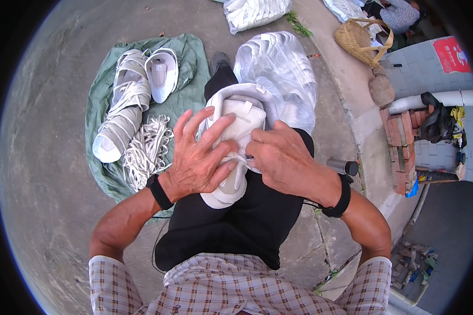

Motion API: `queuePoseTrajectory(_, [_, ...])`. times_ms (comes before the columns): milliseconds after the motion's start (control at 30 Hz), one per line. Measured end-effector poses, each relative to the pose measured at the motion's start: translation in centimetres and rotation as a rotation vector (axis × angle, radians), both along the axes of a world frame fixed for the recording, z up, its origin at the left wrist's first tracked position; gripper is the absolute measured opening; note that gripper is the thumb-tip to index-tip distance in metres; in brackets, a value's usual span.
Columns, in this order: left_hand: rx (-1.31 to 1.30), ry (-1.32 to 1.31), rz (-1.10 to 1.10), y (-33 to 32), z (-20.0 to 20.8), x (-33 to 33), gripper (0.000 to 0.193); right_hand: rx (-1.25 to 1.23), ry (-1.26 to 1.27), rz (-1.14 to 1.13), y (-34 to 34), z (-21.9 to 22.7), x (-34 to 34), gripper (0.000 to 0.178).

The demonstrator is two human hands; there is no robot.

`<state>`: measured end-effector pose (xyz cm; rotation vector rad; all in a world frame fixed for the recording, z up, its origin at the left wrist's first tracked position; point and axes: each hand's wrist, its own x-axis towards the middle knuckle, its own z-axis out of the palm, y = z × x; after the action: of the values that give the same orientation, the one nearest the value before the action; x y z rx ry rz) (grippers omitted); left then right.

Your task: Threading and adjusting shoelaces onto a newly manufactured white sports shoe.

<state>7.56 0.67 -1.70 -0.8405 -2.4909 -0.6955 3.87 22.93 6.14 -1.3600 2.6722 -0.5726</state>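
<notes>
Left hand (197, 157) lies spread over the shoe (236, 142) on the lap; right hand (284, 160) pinches its lace (238, 157) (short end), which could slip free.

The middle of the white shoe (236, 131) lies hidden under the left hand (197, 163) and right hand (286, 165); whether their fingers (231, 163) pinch the lace cannot be told. A white bag (255, 11) and a seated person (399, 13) are cut off by the upper edge.
</notes>
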Motion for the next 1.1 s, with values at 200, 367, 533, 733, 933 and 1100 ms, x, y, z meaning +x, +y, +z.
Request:
queuePoseTrajectory(200, [0.035,0.012,0.019,0.3,-0.3,0.2,0.023,0.167,-0.193,-0.094,-1.5,0.9,-1.2,0.014])
queuePoseTrajectory(367, [0.067,0.024,0.028,0.7,-0.3,0.6,0.024,0.234,-0.381,-0.272,-2.8,1.2,-1.4,0.013])
queuePoseTrajectory(533, [0.070,0.033,0.037,0.9,-0.3,0.9,0.026,0.134,-0.319,-0.295,-2.1,0.2,-0.6,0.019])
queuePoseTrajectory(733, [0.077,0.048,0.045,1.2,-0.4,1.1,0.027,0.252,-0.331,-0.346,-3.0,0.8,-0.6,0.020])
queuePoseTrajectory(933, [0.091,0.012,0.041,1.2,0.0,1.3,0.024,-0.010,-0.388,-0.500,-2.2,1.1,-1.9,0.023])
queuePoseTrajectory(1100, [0.058,0.055,-0.031,0.4,0.5,1.2,0.027,-0.874,-0.758,-0.720,-0.3,5.7,-6.0,0.017])
